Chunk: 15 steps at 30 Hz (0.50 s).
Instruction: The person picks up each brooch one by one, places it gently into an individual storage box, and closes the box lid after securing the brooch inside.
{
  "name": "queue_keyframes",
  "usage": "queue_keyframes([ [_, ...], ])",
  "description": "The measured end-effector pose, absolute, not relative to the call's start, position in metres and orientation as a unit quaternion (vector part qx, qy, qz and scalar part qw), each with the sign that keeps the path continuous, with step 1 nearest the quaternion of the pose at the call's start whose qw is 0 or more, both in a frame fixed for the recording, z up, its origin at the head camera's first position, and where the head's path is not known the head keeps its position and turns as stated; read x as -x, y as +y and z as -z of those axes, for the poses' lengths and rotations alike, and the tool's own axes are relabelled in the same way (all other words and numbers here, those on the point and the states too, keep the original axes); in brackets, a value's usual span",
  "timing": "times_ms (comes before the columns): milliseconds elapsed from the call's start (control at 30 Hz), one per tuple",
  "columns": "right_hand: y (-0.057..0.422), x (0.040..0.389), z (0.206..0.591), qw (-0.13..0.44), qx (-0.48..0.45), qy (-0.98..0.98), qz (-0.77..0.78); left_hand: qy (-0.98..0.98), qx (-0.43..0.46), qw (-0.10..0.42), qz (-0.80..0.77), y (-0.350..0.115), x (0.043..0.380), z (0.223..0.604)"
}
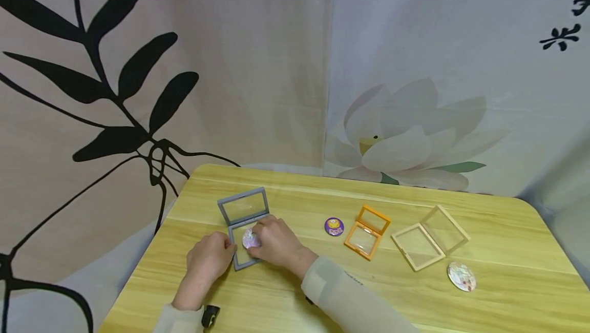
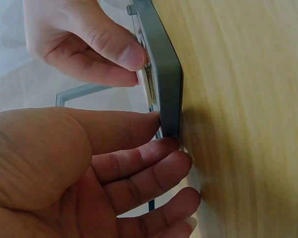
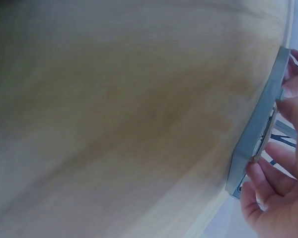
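A grey hinged display frame (image 1: 226, 219) lies unfolded on the table at the left, with clear film in both halves. My left hand (image 1: 209, 256) pinches the left edge of its near half, thumb on top and fingertips against the side in the left wrist view. A round, pale pinkish badge (image 1: 249, 239) is over the film of that half. From the right, my right hand (image 1: 278, 243) grips the badge by its rim, thumb and fingers on opposite sides. In the right wrist view the badge sits close against the grey frame (image 3: 258, 129).
Right of the hands lie a purple round badge (image 1: 334, 226), a small orange frame (image 1: 349, 235) standing unfolded, and a cream frame (image 1: 433, 263), also unfolded. A pale round badge (image 1: 461, 276) rests near the cream frame. Printed curtains (image 1: 258, 66) hang behind the wooden table (image 1: 295, 189).
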State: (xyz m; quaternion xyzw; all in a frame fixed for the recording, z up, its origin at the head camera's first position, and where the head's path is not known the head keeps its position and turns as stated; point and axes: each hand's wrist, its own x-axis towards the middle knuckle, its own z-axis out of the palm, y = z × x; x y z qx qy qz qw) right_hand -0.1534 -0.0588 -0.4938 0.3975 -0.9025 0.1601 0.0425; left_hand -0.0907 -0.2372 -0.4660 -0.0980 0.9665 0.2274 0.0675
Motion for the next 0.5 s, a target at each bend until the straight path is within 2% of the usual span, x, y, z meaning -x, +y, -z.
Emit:
queue_keyframes([
  [500,-0.0579,0.1526,0.4931,0.049,-0.392,-0.904,-0.164,0.967,0.098,0.067,-0.226,-0.2369,0.0909,0.4647],
])
